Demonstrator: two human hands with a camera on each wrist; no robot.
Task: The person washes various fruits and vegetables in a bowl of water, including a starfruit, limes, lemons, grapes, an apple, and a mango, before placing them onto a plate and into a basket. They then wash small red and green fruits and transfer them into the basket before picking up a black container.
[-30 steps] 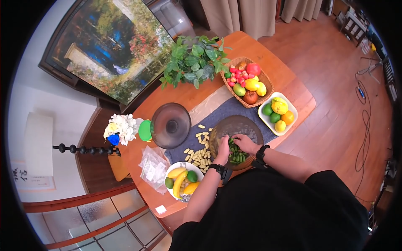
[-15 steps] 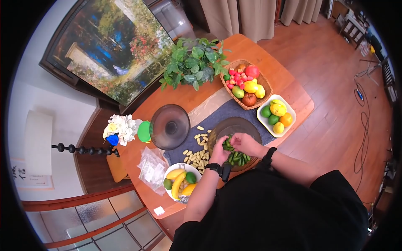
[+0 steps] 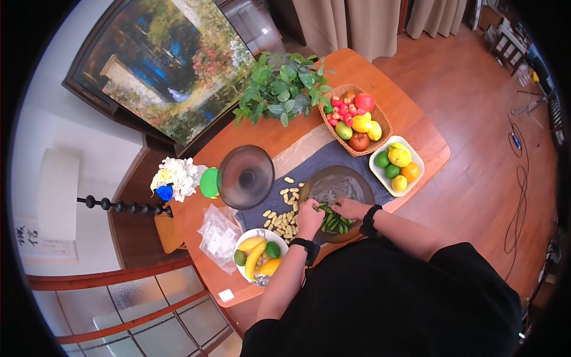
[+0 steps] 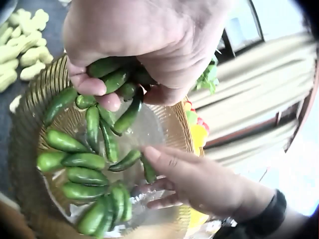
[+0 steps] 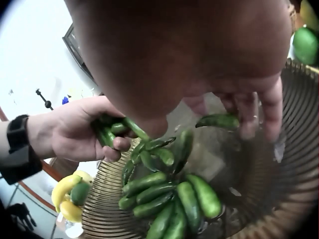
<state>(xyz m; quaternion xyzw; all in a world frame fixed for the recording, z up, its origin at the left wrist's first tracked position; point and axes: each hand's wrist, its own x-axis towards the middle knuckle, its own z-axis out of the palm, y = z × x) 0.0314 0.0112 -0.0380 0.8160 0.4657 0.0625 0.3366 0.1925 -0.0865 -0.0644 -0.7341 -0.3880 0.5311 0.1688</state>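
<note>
L hand (image 3: 310, 219), qty 1: gripping a bunch of green peppers (image 4: 115, 78), fingers curled round them, over bowl's L side; I'm reading it as clamped on the bunch. R hand (image 3: 352, 210), qty 1: hanging over bowl's R side, fingers standing apart, just beside 1 pepper (image 5: 218, 120); I can't tell if they're touching it. Bowl (image 5: 299, 114), qty 1: brown, see-thru, ribbed; I'm seeing loose peppers (image 4: 84, 175) lying inside, mostly wearer's side, looking wet. Blue cloth (image 3: 321, 160): lying under bowl. Peanuts (image 3: 284, 221), approx. 2 dozen+: lying loose just L of bowl. White plate (image 3: 263, 234): holding bananas etc., near peanuts. White tray (image 3: 415, 154): holding mixed fruit, sitting R of bowl. Wicker basket (image 3: 381, 114): holding asstd. fruit, standing beyond tray.
</note>
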